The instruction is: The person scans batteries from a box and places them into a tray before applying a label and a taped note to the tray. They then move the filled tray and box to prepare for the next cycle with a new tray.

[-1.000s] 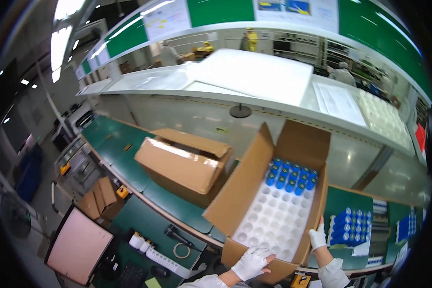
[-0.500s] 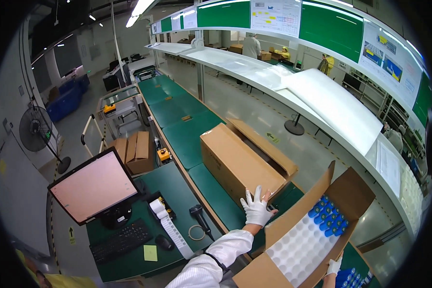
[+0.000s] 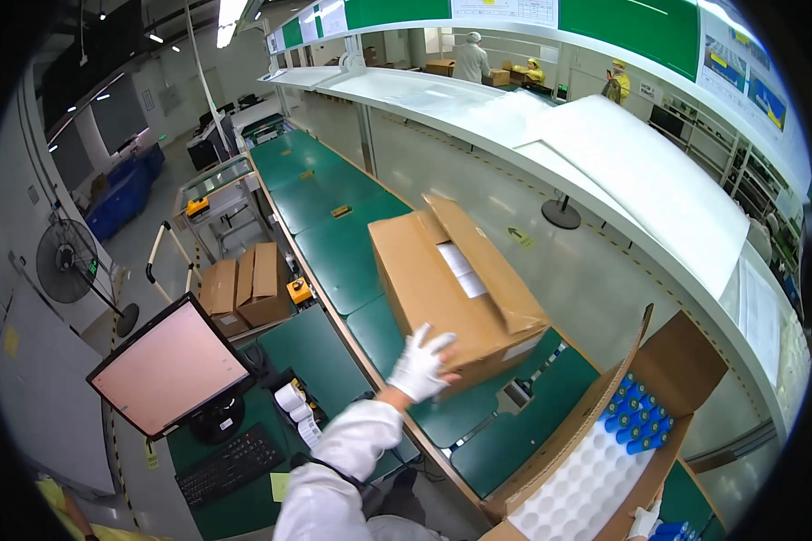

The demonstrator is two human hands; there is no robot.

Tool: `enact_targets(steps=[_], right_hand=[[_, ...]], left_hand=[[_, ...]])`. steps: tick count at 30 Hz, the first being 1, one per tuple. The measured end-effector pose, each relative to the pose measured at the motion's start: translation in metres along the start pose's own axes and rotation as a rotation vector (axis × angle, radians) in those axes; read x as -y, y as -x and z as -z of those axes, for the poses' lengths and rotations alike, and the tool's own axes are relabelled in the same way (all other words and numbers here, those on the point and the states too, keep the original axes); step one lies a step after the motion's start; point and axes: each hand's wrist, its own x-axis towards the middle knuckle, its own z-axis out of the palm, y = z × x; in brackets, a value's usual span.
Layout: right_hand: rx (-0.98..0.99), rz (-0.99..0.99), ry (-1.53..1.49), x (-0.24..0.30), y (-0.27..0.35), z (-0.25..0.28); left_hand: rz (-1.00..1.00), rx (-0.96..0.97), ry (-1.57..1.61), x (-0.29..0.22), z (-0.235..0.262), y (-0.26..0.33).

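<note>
My left hand (image 3: 422, 363), in a white glove, has its fingers spread against the near end of a brown cardboard box (image 3: 438, 284). That box lies on the green bench with one flap raised, and a white sheet (image 3: 462, 270) shows at the opening. At the lower right stands an open carton (image 3: 681, 361) with a white tray (image 3: 586, 478) of round pockets inside. Blue cylinders (image 3: 638, 417) fill the tray's far end. My right hand (image 3: 645, 521), also gloved, grips the carton's right wall; its fingers are partly hidden. More blue cylinders (image 3: 672, 530) lie beside it.
A grey metal fitting (image 3: 516, 397) sits on the bench between the boxes. To the left are a monitor (image 3: 171, 365), a keyboard (image 3: 230, 464) and a label roll (image 3: 290, 397). Cartons (image 3: 262, 284) stand beyond the monitor. A white shelf (image 3: 406, 90) runs along the right.
The cardboard box has slid away from the open carton, with my left hand against it, uncovering the metal fitting. The white sheet has come into sight. My view has shifted slightly.
</note>
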Motion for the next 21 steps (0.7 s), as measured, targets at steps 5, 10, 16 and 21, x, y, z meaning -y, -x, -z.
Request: enact_targets(steps=[5,10,16,21], right_hand=[[0.000,0.033,-0.022,-0.019,0.000,0.006],[0.005,0.055,-0.030,-0.018,-0.003,-0.003],[-0.077,0.001,0.110,-0.011,0.005,0.002],[0.015,0.171,0.110,-0.035,-0.009,0.002]], left_hand=[[0.203,-0.113,-0.171,0.129,0.058,0.014],[0.684,-0.949,0.166,0.166,0.058,-0.011],[0.503,-0.030,-0.448,0.025,0.044,-0.071],[0.194,-0.235,-0.778,0.107,-0.021,-0.046]])
